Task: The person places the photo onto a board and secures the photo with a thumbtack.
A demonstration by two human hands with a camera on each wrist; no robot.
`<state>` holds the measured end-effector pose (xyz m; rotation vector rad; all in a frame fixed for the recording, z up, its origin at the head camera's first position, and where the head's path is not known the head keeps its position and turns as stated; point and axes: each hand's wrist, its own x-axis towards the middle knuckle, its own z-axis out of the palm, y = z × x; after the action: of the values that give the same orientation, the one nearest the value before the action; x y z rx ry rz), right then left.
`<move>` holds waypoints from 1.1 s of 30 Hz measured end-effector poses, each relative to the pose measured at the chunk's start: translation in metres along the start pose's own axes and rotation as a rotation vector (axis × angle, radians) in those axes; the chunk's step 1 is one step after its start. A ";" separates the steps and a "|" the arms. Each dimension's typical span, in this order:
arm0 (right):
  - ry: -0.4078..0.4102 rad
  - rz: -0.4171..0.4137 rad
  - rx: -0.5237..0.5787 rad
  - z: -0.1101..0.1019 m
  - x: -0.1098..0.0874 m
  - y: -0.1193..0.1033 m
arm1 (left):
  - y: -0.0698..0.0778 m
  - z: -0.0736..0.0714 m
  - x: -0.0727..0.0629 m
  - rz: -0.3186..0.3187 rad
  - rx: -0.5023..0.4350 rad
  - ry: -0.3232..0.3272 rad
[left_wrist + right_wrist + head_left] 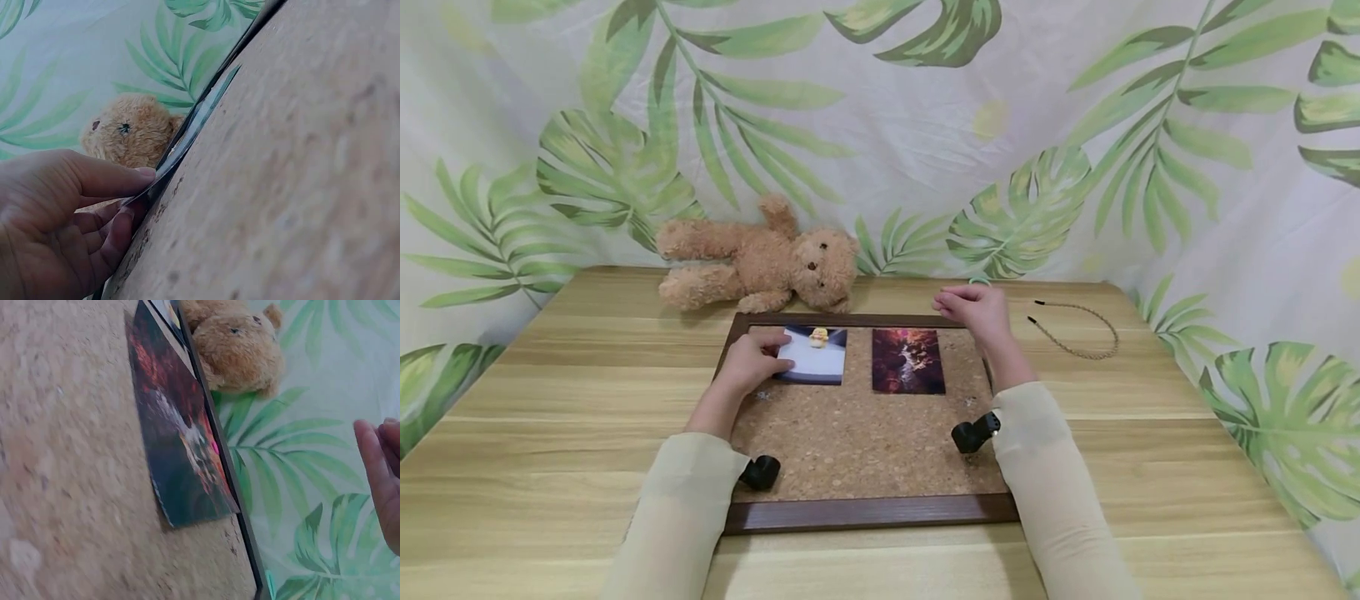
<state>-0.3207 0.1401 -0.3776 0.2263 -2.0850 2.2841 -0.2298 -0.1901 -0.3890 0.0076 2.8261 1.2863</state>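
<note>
In the head view, my left hand [751, 364] pinches the left edge of a small photo print [812, 367] with a yellow figure, over the upper left of a framed cork board [865, 450]. The left wrist view shows the print's near edge lifted between thumb and fingers. A dark red and purple picture [908, 361] lies on the board to the right; a pink pin head [214, 447] shows near its upper edge. My right hand [977, 310] hovers over the board's upper right corner, fingertips close together. Whether they pinch anything small, I cannot tell.
A brown teddy bear [760, 258] lies on its back behind the board. Part of a green rim [980, 281] shows behind my right hand. On the right of the wooden table [1150, 450] lies a curved braided cord [1105, 321] with black ends. A leaf-patterned cloth [910, 150] hangs behind.
</note>
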 end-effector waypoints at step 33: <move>-0.119 0.169 -0.098 0.107 -0.017 -0.025 | 0.005 0.007 0.001 0.058 0.138 -0.042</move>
<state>-0.2926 0.0372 -0.3464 0.1939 -2.3533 2.3027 -0.2304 -0.1815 -0.3898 0.1206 2.8922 1.0842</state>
